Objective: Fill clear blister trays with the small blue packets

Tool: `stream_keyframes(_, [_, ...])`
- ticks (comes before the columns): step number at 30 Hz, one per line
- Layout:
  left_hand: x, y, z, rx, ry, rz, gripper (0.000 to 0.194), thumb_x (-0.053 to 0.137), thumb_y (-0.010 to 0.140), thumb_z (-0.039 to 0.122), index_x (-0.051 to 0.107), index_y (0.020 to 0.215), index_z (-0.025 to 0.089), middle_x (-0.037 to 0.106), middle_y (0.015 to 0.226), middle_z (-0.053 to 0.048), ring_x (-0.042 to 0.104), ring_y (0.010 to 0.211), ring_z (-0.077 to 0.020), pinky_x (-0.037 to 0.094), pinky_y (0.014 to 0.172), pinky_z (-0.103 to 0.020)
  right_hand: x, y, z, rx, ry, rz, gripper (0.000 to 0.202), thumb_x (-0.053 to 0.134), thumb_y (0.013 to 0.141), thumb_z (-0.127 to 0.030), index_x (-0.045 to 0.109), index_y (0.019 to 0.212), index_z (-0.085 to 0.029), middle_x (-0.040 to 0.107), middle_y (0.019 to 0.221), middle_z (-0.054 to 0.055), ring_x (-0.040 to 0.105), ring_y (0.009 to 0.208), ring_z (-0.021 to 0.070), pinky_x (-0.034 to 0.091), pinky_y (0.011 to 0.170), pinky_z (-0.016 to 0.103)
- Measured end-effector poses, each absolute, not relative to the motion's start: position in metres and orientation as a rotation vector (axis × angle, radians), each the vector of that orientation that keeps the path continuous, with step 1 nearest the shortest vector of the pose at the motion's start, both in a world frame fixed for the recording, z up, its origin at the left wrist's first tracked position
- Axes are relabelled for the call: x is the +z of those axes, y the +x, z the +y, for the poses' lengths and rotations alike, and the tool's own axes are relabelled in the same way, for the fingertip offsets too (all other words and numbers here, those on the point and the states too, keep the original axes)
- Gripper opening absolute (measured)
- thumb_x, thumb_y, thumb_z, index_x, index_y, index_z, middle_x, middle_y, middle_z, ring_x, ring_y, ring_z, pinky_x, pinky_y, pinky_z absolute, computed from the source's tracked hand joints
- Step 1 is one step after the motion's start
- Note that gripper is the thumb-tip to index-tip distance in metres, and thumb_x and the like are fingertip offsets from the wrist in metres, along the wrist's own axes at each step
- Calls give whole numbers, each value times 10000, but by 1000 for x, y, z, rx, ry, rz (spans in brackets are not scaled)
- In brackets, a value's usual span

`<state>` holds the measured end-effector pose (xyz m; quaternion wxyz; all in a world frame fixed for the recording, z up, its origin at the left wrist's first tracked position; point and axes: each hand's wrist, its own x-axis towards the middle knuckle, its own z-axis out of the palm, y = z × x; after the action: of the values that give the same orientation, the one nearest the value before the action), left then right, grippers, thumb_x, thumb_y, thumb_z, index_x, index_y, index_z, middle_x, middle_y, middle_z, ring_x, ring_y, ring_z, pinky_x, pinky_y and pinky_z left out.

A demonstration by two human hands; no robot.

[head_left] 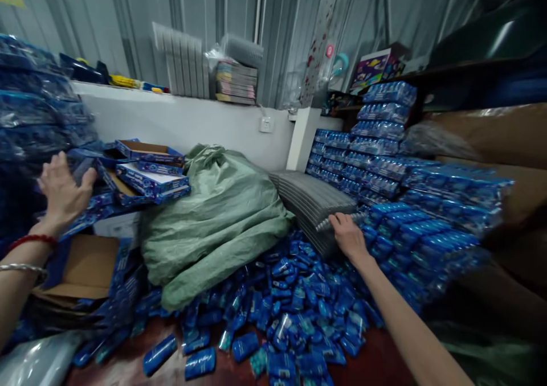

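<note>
At the left, my left hand [64,189] is spread with nothing in it, in front of several blue printed cardboard trays [147,178]. My right hand [347,235] has its fingers curled on the near edge of a stack of grey ribbed plastic sheets [314,195], pinching the edge there. How many sheets it grips is hidden. Below the stack spreads a loose pile of small blue bottles or packets [294,283], some showing turquoise contents. A large green woven sack [217,221] lies between my hands.
Shrink-wrapped blue packs [384,164] are stacked high at the right, and more wrapped packs [38,101] at the left. An open blue box [88,261] sits below my left hand. Behind are a white ledge [171,115] and a wall socket [265,124].
</note>
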<state>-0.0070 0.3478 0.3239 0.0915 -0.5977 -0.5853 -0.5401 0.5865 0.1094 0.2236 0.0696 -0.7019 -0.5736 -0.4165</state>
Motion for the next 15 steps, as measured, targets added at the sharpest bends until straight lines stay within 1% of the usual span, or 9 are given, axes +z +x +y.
stream_keyframes(2, [316, -3, 336, -1559, -1782, -1675, 699, 382, 872, 459, 238, 1398, 21, 207, 1496, -200, 140, 1381, -340, 96, 1077, -572, 232, 585, 108, -1283, -2033, -1887, 296, 394, 825, -54, 581, 1028, -162, 591, 1063, 137, 492, 1010, 263, 426, 804, 370])
stream_keyframes(4, [312, 1, 321, -1533, -1774, -1550, 674, 369, 883, 470, 244, 1401, 56, 180, 1511, -169, 118, 1387, -329, 69, 1080, -581, 239, 585, 109, -1237, -1943, -2033, 305, 371, 833, -41, 589, 1012, -158, 586, 1135, 142, 464, 1122, 264, 382, 914, 410])
stream_keyframes(6, [308, 7, 301, -1540, -1752, -1406, 647, 407, 881, 443, 263, 1397, 80, 190, 1514, -139, 121, 1393, -300, 71, 1103, -547, 246, 582, 108, -1075, -1865, -2201, 322, 347, 824, -16, 595, 970, -162, 618, 1088, 125, 505, 1102, 231, 365, 956, 399])
stream_keyframes(8, [301, 18, 275, -1567, -1781, -1235, 617, 461, 870, 386, 297, 1381, 82, 226, 1503, -130, 151, 1393, -278, 106, 1124, -506, 253, 572, 105, -866, -1779, -2300, 310, 341, 823, -25, 592, 933, -170, 650, 978, 102, 572, 983, 203, 401, 919, 367])
stream_keyframes(10, [286, 35, 242, -1610, -1933, -1067, 567, 490, 859, 335, 348, 1358, 106, 286, 1480, -116, 225, 1375, -274, 166, 1134, -477, 261, 552, 96, -688, -1693, -2207, 242, 365, 856, -109, 578, 946, -180, 652, 931, 88, 599, 881, 195, 445, 834, 343])
stream_keyframes(11, [275, 47, 224, -1634, -2078, -1015, 545, 500, 853, 335, 374, 1350, 149, 326, 1463, -92, 279, 1354, -276, 204, 1132, -465, 265, 538, 91, -594, -1652, -2095, 199, 391, 873, -175, 566, 967, -187, 648, 927, 81, 602, 849, 194, 458, 791, 332])
stream_keyframes(13, [246, 74, 184, -1699, -2512, -1085, 493, 509, 845, 377, 426, 1322, 284, 427, 1405, -18, 384, 1300, -278, 270, 1122, -440, 270, 504, 81, -342, -1576, -1832, 183, 468, 866, -308, 541, 997, -203, 636, 881, 57, 599, 773, 185, 469, 715, 309])
stream_keyframes(14, [228, 88, 165, -1736, -2784, -1217, 508, 505, 846, 411, 403, 1338, 337, 441, 1399, 8, 403, 1290, -275, 299, 1109, -436, 269, 485, 77, -170, -1531, -1718, 205, 508, 844, -354, 532, 987, -209, 625, 834, 39, 591, 730, 177, 469, 680, 297])
stream_keyframes(15, [210, 102, 146, -1801, -3081, -1323, 578, 522, 825, 471, 347, 1368, 380, 423, 1416, 23, 409, 1288, -279, 343, 1079, -445, 266, 464, 74, 22, -1478, -1617, 228, 544, 818, -386, 526, 965, -213, 609, 788, 23, 578, 687, 169, 464, 641, 283])
